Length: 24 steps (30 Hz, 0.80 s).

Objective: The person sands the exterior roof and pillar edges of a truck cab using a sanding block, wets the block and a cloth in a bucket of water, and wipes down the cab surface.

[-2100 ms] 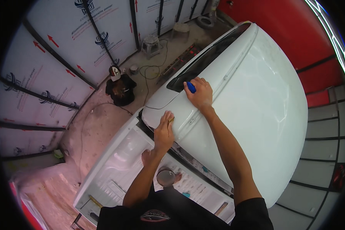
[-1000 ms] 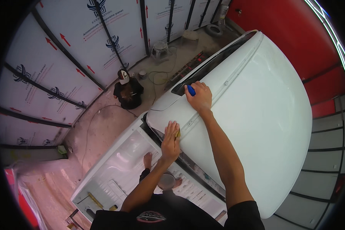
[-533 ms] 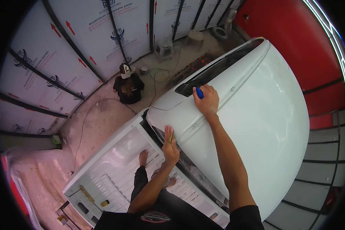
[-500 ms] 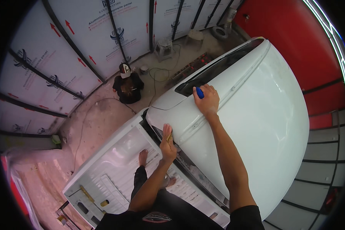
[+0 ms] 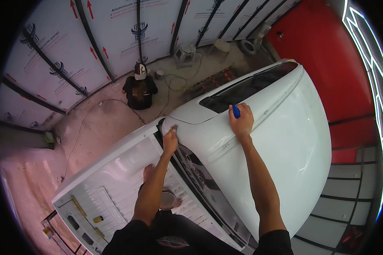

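I am standing barefoot in the bed (image 5: 127, 163) of a white pickup, leaning over its cab roof (image 5: 285, 140). My right hand (image 5: 241, 123) is closed around a blue block-like thing (image 5: 236, 111) at the roof edge above the dark side window (image 5: 251, 89). At the cab's rear corner, beside the gap to the bed, my left hand (image 5: 170, 142) pinches a small flat yellow-and-grey piece (image 5: 174, 128). Its exact kind is hard to make out. A round tub (image 5: 168, 199) stands in the bed by my feet.
Another person (image 5: 139, 89) in a cap crouches on the floor beside the truck, near a small bucket (image 5: 159, 74). Hoses or cords (image 5: 170, 83) trail there. Stools (image 5: 185, 55), a tire (image 5: 247, 47) and panelled walls stand beyond. A yellow strip (image 5: 78, 206) lies at the bed's edge.
My left hand has shifted forward to the cab's outer rear corner, fingers now pinching the piece at their tips. My right hand stays near the window's top edge. The whole view has tilted.
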{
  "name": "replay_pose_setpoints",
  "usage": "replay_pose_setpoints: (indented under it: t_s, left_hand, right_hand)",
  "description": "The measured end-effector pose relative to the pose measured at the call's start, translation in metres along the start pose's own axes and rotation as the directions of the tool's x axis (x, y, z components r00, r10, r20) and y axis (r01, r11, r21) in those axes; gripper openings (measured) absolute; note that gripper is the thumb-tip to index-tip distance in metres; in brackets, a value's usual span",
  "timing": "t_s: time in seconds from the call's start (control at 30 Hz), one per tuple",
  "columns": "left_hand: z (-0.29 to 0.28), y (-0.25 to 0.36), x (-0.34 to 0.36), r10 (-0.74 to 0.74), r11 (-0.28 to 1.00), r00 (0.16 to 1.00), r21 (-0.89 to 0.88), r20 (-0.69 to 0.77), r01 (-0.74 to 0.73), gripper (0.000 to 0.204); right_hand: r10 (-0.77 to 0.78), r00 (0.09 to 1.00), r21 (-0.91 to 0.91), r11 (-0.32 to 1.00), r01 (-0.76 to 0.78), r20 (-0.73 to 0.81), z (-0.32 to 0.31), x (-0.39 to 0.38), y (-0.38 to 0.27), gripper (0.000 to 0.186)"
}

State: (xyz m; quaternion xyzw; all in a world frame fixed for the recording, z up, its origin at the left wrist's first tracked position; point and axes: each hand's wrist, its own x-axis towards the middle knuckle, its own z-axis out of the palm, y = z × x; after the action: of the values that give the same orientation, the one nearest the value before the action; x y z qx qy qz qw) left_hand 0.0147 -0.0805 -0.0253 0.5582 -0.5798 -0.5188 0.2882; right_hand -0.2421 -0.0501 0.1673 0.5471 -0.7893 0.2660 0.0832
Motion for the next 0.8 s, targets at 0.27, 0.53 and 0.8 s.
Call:
replay_pose_setpoints:
  t_s: [0.27,0.53,0.8]
  left_hand:
    - [-0.036,-0.160,-0.036,-0.159,0.986,0.987,0.041,0.003,0.159,0.046]
    - [-0.171,-0.344,-0.223,-0.718,0.587,0.696,0.535,-0.003,0.607,0.047]
    - [-0.247,-0.389,-0.251,-0.599,0.724,0.796,0.479,0.081,0.496,0.044]
  right_hand:
    - [0.058,0.966,0.116,0.989,-0.090,0.251,-0.016,-0.022,-0.006,0.030]
    - [-0.118,0.861,-0.294,0.910,0.293,0.495,0.003,-0.075,-0.101,0.038]
    - [-0.109,0.692,-0.367,0.783,0.502,0.714,0.116,-0.115,-0.167,0.053]
